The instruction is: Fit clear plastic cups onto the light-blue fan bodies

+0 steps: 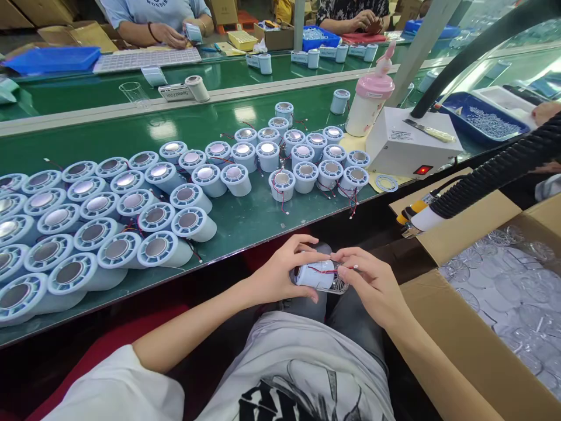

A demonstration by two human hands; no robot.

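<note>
Over my lap, my left hand (284,270) grips a pale blue cylinder part (314,275) with a thin red wire across it. My right hand (370,283) pinches that wire and touches a clear plastic piece at the cylinder's right end. Many matching cylinders lie on the green bench: a tipped pile (87,222) at the left and an upright group (302,158) in the middle, some trailing red and black wires.
A white box with a red switch (412,149) and a pink-lidded bottle (370,102) stand at the right. A black ribbed hose (491,175) crosses above a cardboard box of clear plastic parts (512,292). Other people work across the bench (158,23).
</note>
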